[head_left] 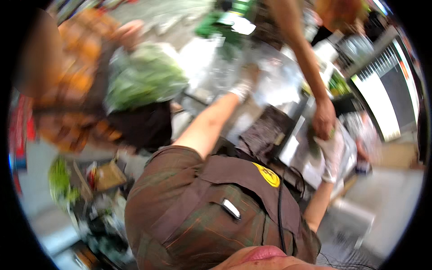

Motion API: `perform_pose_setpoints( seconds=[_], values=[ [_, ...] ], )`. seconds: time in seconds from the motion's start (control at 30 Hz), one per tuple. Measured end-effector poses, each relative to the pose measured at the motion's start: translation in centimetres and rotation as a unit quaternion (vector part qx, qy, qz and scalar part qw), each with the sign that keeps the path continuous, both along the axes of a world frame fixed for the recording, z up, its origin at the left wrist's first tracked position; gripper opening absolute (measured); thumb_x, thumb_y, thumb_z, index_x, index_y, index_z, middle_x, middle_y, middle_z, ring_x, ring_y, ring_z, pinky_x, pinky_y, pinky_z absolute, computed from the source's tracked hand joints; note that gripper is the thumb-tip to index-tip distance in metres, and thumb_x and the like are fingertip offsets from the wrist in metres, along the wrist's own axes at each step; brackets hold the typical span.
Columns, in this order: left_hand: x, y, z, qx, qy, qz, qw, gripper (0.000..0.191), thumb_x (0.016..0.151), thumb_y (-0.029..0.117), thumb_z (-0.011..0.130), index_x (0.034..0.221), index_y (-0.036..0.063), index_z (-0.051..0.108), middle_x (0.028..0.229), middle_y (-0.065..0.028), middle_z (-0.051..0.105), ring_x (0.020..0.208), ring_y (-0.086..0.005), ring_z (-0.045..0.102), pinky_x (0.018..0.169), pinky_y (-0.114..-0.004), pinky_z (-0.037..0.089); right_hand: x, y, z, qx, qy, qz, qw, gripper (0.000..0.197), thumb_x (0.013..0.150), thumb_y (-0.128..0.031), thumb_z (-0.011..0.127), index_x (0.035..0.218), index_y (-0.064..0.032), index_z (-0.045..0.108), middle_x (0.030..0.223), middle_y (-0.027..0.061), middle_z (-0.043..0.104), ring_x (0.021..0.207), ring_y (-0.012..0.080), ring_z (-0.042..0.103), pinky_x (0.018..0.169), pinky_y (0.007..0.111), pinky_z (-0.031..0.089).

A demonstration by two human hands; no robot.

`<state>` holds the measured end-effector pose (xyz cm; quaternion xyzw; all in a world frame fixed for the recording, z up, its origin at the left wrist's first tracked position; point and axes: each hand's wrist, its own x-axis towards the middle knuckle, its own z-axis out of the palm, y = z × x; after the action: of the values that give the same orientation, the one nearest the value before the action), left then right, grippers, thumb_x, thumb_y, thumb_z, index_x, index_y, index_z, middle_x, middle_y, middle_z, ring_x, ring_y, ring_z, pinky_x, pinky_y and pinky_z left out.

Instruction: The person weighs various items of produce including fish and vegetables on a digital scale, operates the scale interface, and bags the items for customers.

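Observation:
My left hand point(248, 79), in a pale glove, reaches forward over clear plastic point(219, 72) on the work surface; blur hides its fingers. My right hand point(332, 148), also gloved, is at the right beside a dark green vegetable point(314, 145), possibly a cucumber. A co-worker's bare hand point(324, 118) comes from above and meets my right hand at that vegetable. Which of these two hands grips it is unclear. Below them lies a white surface point(290, 148) with a dark edge. Between my arms is a crumpled dark brown cloth point(266, 130).
At the left, a person in an orange patterned garment point(77, 67) stands close, by a clear bag of leafy greens point(145, 77). Green packaging point(233, 23) is at the far side. A clear plastic bag point(361, 128) sits at the right. More greens point(60, 179) are at the lower left.

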<state>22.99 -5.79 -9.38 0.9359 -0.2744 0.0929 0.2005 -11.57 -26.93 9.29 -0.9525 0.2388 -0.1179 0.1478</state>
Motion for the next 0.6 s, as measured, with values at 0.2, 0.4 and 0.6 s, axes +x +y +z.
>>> perform_pose_setpoints(
  seconds=[0.2, 0.4, 0.6],
  values=[
    [-1.1, 1.6, -1.6, 0.022, -0.063, -0.116, 0.991, 0.019, 0.081, 0.02, 0.06, 0.089, 0.0041, 0.067, 0.097, -0.0193, 0.066, 0.088, -0.0372, 0.065, 0.076, -0.044, 0.052, -6.5, 1.0, -1.6, -0.112, -0.056, -0.041, 0.991, 0.083, 0.064, -0.021, 0.083, 0.136, -0.0024, 0.047, 0.123, 0.0191, 0.058, 0.109, 0.0372, 0.057, 0.095, 0.043, 0.046],
    [-7.3, 2.4, 7.5, -0.239, -0.018, -0.25, 0.938, 0.037, 0.083, 0.008, 0.065, 0.12, 0.0073, 0.062, 0.119, -0.0137, 0.06, 0.112, -0.0318, 0.054, 0.097, -0.042, 0.041, -9.9, 1.2, -3.0, -0.1, -0.035, -0.133, 0.986, 0.09, 0.068, -0.03, 0.082, 0.143, -0.0042, 0.039, 0.127, 0.0196, 0.055, 0.113, 0.0376, 0.054, 0.097, 0.043, 0.043],
    [-12.4, -2.8, 20.3, -0.329, -0.165, -0.296, 0.881, 0.037, 0.083, 0.0, 0.066, 0.119, 0.0071, 0.064, 0.119, -0.0098, 0.062, 0.111, -0.0278, 0.057, 0.096, -0.039, 0.042, -10.9, 2.2, -0.7, -0.026, -0.048, -0.143, 0.988, 0.097, 0.072, -0.041, 0.08, 0.143, 0.0047, 0.033, 0.13, 0.027, 0.049, 0.122, 0.0396, 0.047, 0.104, 0.047, 0.037]
  ],
)
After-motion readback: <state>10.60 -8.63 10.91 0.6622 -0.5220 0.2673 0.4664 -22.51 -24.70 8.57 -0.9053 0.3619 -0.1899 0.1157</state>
